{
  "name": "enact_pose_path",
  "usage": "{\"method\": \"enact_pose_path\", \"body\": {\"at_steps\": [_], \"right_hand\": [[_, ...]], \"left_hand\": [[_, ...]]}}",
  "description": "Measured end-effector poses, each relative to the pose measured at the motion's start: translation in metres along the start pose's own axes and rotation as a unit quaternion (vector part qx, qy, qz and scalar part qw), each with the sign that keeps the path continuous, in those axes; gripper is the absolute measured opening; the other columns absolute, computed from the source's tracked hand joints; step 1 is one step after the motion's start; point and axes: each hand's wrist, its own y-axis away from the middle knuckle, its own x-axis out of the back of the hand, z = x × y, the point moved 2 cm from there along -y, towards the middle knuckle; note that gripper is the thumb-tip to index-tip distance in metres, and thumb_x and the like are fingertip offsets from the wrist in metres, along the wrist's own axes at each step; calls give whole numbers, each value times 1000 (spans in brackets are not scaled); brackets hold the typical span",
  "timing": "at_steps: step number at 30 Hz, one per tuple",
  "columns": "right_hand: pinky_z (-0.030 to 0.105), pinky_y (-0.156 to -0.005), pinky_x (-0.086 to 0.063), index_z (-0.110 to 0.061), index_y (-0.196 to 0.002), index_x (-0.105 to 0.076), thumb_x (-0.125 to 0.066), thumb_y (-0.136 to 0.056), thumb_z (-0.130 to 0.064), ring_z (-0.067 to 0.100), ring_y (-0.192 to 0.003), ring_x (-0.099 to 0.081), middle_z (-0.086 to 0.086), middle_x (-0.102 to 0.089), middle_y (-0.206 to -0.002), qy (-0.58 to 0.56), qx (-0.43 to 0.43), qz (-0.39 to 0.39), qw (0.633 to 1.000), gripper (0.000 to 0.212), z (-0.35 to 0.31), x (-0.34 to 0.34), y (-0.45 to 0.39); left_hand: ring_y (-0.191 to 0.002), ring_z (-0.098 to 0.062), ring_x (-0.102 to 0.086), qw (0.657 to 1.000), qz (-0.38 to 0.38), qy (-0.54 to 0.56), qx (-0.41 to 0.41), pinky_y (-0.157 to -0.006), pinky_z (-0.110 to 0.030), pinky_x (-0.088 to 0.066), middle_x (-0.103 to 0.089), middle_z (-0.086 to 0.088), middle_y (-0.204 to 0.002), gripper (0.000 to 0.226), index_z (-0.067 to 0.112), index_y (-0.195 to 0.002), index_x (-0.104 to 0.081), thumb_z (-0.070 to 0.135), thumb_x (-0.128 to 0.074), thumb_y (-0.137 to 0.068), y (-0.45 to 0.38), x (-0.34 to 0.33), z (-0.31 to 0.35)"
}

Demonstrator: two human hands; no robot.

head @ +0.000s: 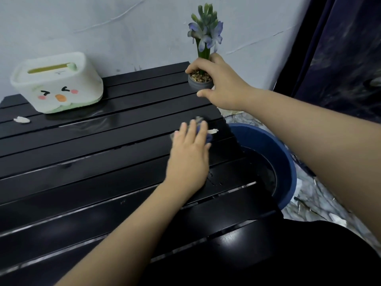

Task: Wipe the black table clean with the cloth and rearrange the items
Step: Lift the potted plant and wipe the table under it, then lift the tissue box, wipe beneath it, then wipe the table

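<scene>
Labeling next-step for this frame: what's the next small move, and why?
Probably lift the flower pot off the black table: the right hand already wraps its rim, and the left hand presses the cloth flat just in front, so the patch under the pot looks unwiped.

Cloth (203,129) on slatted table (82,162) — crumpled
</scene>
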Motion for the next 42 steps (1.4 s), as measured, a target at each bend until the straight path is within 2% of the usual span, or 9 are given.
{"method": "enact_pose_path", "body": {"at_steps": [6,10,21,24,28,33,36,39,42], "right_hand": [[21,-105,-35,-25,-128,-57,-75,-85,-7,20,-118,-48,8,-43,-131,1,1,-14,1000,50,-3,-7,-18],[24,-107,-35,-23,-130,-58,-77,-84,-10,21,-118,-47,10,-44,-131,10,7,-30,999,51,-8,-19,-40],[22,-108,-29,-22,-130,-60,-75,-87,-9,27,-129,-46,10,-44,-137,-41,-20,-23,999,47,-14,-98,-80],[26,-110,-30,-23,-133,-59,-72,-89,-10,31,-129,-46,11,-44,-137,-38,-24,-16,999,48,-12,-103,-84],[23,-110,-28,-25,-137,-57,-73,-89,-10,28,-134,-44,9,-43,-143,-30,-27,-18,999,52,-10,-99,-86],[43,-125,-20,-36,-144,-51,-76,-88,-17,31,-152,-21,13,-23,-164,-54,-66,21,996,64,-17,-97,-67],[28,-120,-19,-37,-141,-53,-73,-90,-22,24,-154,-17,11,-26,-163,-84,-72,122,986,56,-33,-104,-42],[8,-111,-17,-29,-137,-58,-69,-93,-22,20,-149,-26,7,-37,-157,-82,-18,188,979,46,-61,-119,-21],[20,-116,-21,-29,-139,-55,-70,-93,-29,16,-147,-31,1,-40,-154,-82,32,114,990,49,-90,-137,-26]], "left_hand": [[-151,-27,-23,967,-105,153,-172,-125,-38,-12,-44,-6,-154,44,14,-149,-41,19,-41,-106,-24,-6,43],[-149,-21,-29,966,-70,219,-115,-124,-32,-16,-48,-4,-150,44,16,-150,-41,18,-41,-106,-13,18,8],[-145,-20,-38,978,83,157,107,-120,-38,-29,-55,-4,-144,47,21,-147,-46,11,-50,-102,46,93,-164],[-146,-18,-33,979,84,142,116,-122,-28,-18,-51,-1,-147,49,22,-148,-44,11,-50,-101,67,94,-180],[-149,-19,-24,989,65,96,90,-123,-29,-10,-40,0,-156,52,16,-150,-41,11,-51,-99,78,86,-184],[-150,-25,-26,988,70,102,92,-122,-27,-9,-41,-2,-156,51,15,-149,-42,11,-52,-100,77,86,-185],[-150,-22,-27,981,77,146,103,-122,-27,-10,-42,1,-154,49,17,-149,-42,10,-50,-101,78,91,-186],[-147,-14,-29,969,98,195,118,-122,-23,-15,-41,15,-146,47,24,-149,-43,13,-48,-103,80,100,-188],[-143,-11,-40,955,132,233,129,-119,-28,-30,-52,9,-145,46,27,-147,-46,17,-49,-103,82,116,-194]]}}
